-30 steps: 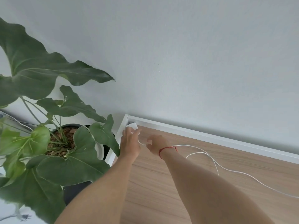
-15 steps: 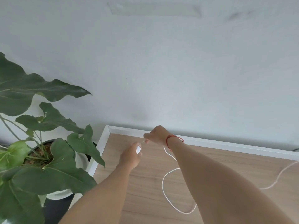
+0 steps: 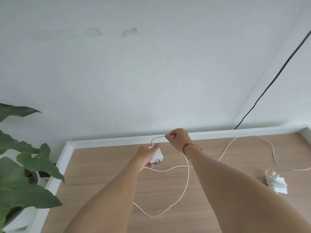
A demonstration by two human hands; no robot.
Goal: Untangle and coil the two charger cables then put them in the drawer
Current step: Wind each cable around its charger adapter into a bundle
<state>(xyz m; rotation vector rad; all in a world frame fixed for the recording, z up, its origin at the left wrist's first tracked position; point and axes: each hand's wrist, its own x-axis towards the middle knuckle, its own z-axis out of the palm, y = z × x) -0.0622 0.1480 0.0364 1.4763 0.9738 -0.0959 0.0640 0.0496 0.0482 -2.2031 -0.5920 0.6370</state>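
Tabletop matt woodgrain — charger smooth white plastic.

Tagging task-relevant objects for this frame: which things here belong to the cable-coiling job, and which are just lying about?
In the job:
left hand holding the white charger plug
right hand pinching its loose white cable
coiled second charger on the table

Lying about:
potted plant
black wall cable
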